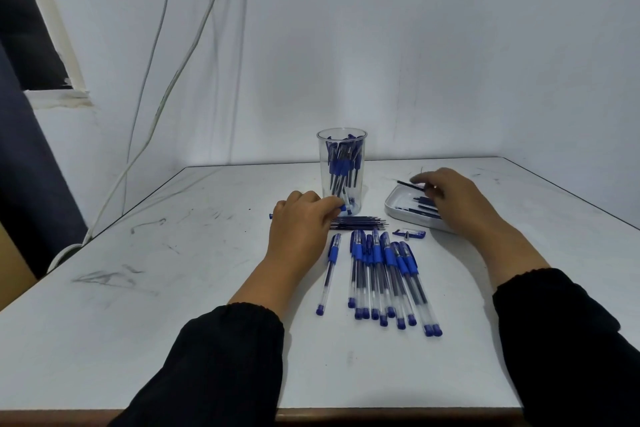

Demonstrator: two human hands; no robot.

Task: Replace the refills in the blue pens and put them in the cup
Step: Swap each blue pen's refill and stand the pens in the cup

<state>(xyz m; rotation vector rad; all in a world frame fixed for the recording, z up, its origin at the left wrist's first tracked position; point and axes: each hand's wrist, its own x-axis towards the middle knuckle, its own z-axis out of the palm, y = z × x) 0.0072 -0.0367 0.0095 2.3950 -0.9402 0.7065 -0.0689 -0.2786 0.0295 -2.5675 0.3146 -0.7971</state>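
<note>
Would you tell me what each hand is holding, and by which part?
The right hand pinches a dark refill near one end, over the tray. The left hand grips a pen mid-barrel.

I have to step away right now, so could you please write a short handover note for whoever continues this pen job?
Left hand: grips a pen barrel beside the cup's base.
Right hand: pinches one dark refill over the white tray, which holds more refills.
Clear cup: already holds a bunch of blue pens.
Loose refills lie in a bundle in front of the cup; a blue cap lies to their right.
Row of blue pens lies on the table, nearer the person.
Left: finish the pen in hand, then the row.
</note>
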